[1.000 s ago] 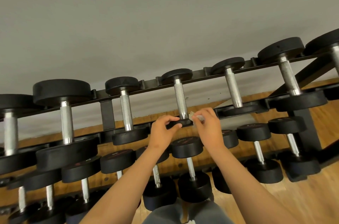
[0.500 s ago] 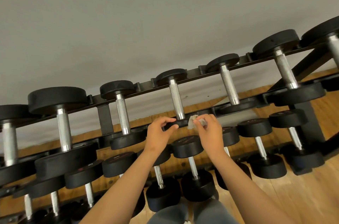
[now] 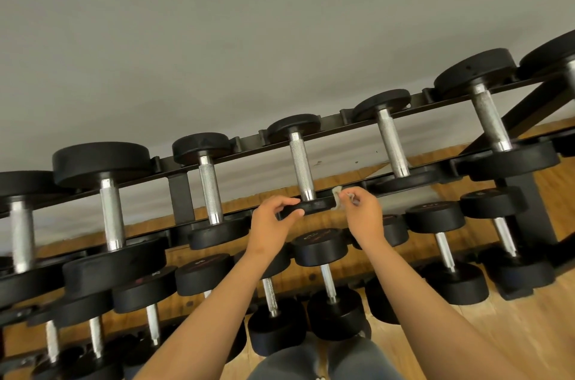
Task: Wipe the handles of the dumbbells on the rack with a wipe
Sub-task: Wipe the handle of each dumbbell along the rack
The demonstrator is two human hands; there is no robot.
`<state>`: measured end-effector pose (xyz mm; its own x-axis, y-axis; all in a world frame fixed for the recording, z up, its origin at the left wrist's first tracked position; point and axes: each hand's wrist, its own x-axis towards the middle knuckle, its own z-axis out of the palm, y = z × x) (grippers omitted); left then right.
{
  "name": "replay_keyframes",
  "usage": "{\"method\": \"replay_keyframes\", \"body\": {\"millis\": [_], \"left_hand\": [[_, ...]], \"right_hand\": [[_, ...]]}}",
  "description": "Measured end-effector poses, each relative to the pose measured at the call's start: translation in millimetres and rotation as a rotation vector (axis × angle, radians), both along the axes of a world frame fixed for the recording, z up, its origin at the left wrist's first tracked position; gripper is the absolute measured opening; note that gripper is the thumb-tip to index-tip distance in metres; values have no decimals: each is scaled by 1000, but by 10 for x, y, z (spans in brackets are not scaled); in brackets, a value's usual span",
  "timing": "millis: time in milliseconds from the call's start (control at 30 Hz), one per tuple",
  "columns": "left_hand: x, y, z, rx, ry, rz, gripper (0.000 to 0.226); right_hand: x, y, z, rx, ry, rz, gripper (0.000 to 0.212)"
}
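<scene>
wall (image 3: 280, 21): plain matt grey-beige, fills the upper half, paler toward its foot | floor (image 3: 535, 342): warm honey-brown wooden boards, seams and grain visible, running from lower right back to the wall | light: soft, even, faint shadows on the boards

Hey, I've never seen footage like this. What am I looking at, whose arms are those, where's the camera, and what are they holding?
There is no machine here. These are a person's two bare arms, filmed by one wide-angle camera worn on their head, looking forward and down. That lens makes the grey wall look tilted. In front stands a black rack holding rows of dumbbells with black heads and metal handles, above a wooden floor. The left hand grips the near head of one top-row dumbbell. The right hand pinches a small white wipe at the edge of that same head. The wipe is not on the metal handle.
</scene>
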<state>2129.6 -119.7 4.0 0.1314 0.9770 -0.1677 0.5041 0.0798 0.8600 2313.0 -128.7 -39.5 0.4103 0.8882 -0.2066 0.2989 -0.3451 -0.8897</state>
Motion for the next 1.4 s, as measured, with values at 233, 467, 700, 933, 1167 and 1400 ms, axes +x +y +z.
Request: {"method": "replay_keyframes", "body": {"millis": [233, 467, 700, 933, 1167, 1400], "left_hand": [[2, -4, -11, -7, -4, 9, 20], [-2, -1, -31, -7, -4, 12, 20], [-1, -6, -20, -9, -3, 9, 20], [-2, -10, -16, 6, -11, 8, 23], [-60, -6, -41, 4, -37, 10, 22], [-129, -7, -36, -27, -66, 18, 21]], "right_hand": [[49, 59, -60, -54, -34, 0, 15], [50, 11, -85, -34, -20, 4, 14], [50, 98, -101, -120, 7, 25, 17], [78, 138, -130, -163, 70, 33, 19], [138, 94, -106, -106, 135, 50, 16], [59, 103, -61, -152, 130, 64, 20]]}}
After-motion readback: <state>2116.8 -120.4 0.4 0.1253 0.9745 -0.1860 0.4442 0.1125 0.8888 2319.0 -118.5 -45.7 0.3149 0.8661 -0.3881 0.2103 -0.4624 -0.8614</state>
